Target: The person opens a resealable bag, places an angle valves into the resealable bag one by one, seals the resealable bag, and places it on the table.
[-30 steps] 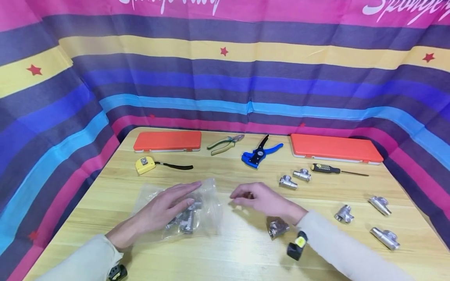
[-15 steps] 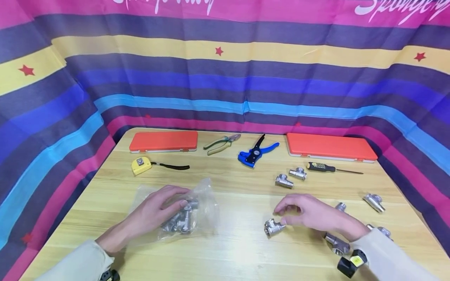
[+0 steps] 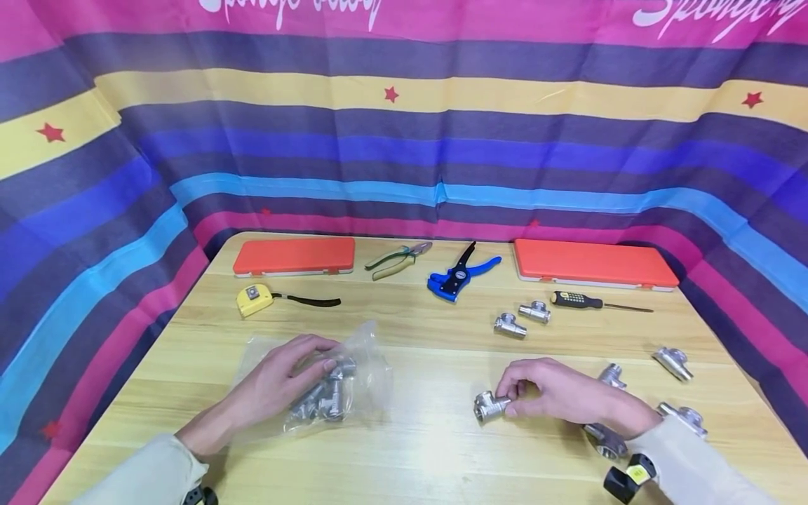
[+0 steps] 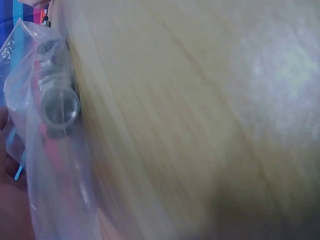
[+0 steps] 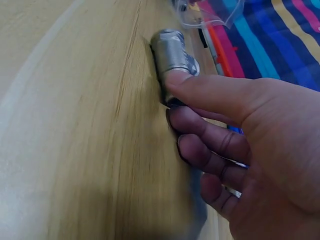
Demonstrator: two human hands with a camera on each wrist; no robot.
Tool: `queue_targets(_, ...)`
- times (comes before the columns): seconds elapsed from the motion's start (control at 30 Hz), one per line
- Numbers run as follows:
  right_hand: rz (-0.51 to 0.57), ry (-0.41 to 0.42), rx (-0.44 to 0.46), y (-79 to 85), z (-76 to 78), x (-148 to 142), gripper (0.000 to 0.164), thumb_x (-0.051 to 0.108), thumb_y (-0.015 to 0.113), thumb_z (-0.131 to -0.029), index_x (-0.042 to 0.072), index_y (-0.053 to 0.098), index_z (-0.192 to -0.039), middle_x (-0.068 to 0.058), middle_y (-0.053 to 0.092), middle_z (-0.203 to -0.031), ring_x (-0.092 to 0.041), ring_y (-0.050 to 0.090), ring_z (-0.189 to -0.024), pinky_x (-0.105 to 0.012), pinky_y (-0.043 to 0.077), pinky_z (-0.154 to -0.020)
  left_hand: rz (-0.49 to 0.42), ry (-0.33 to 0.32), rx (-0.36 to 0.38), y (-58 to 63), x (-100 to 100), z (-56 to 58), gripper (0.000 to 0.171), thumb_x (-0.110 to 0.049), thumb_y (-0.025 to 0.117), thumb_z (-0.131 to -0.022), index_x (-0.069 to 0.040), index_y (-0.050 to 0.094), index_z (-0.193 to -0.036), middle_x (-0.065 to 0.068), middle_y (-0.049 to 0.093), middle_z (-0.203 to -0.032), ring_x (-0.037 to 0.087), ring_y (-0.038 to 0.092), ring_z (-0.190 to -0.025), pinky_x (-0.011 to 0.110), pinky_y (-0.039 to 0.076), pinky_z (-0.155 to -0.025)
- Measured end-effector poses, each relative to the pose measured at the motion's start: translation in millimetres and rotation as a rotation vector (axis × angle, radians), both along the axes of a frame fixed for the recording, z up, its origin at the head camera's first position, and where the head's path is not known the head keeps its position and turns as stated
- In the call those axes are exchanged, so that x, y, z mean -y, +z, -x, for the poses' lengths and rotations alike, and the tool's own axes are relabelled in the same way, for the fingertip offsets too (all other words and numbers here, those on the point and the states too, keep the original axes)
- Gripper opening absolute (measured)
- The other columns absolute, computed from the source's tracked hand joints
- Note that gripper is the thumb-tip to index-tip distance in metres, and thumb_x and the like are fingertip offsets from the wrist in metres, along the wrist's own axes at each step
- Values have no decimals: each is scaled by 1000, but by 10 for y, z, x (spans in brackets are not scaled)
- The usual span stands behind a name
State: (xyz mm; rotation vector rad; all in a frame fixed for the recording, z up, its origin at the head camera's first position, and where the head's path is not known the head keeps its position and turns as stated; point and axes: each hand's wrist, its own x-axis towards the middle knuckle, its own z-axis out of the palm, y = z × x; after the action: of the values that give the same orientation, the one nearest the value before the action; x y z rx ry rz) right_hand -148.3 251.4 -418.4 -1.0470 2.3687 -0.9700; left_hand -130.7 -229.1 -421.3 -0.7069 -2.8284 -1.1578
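Note:
My left hand [image 3: 293,375] lies over a clear plastic bag [image 3: 372,382], its bent fingers and thumb gripping the film. Several metal tee fittings [image 3: 331,403] show through the plastic; one fitting [image 4: 60,107] presents its round opening in the left wrist view. On the right, thumb and index finger of my right hand [image 3: 549,389] pinch the narrow end of a silver tee fitting [image 3: 489,407] low at the tabletop. The right wrist view shows the thumb across this pinched tee fitting [image 5: 172,52], the other fingers curled beneath.
Loose fittings lie around my right forearm, including one fitting [image 3: 672,362] farther right and a fitting [image 3: 510,325] behind. Along the back are red cases [image 3: 293,256], pliers [image 3: 399,261], a blue wire stripper [image 3: 461,273], a tape measure [image 3: 255,300] and a screwdriver [image 3: 577,300].
My right hand has moved right from mid-table to the loose tee fitting and now pinches its end. The left fingers have bent in over the bag, which stays in place.

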Motion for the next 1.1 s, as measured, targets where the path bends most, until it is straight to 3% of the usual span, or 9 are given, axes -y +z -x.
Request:
queue_targets(0.27, 10, -80, -43, -12, 129, 191, 15, 32, 78, -102, 23, 75, -114, 16, 71, -98, 0, 62, -88, -22, 60, -77, 2, -10, -8, -2, -16, 15, 24, -30, 63, -112, -29, 71, -135, -15, 74, -132, 17, 70, -127, 56, 58, -111)
queue_targets(0.5, 50, -153, -39, -23, 304, 663, 14, 27, 79, -102, 22, 76, -115, 13, 72, -96, -5, 62, -84, -22, 57, -74, 13, -6, -7, -6, -25, 29, 25, -30, 64, -112, -28, 71, -135, -14, 74, -131, 16, 71, -126, 54, 58, -110)
queue_targets(0.77, 85, -88, -39, -82, 319, 1295, 14, 24, 80, -100, 18, 77, -113, 12, 72, -94, -1, 64, -82, -22, 60, -75, 11, -14, -15, -18, -26, 40, 26, -29, 65, -112, -27, 71, -137, -14, 74, -131, 16, 70, -126, 54, 59, -110)
queue_targets(1.1, 61, -41, -47, -172, 268, 1859, 6, 20, 77, -104, 15, 76, -107, 11, 68, -87, 3, 57, -78, -17, 54, -75, 8, -25, -31, -30, -20, 56, 27, -26, 66, -111, -26, 70, -138, -13, 75, -131, 16, 71, -125, 53, 60, -108)
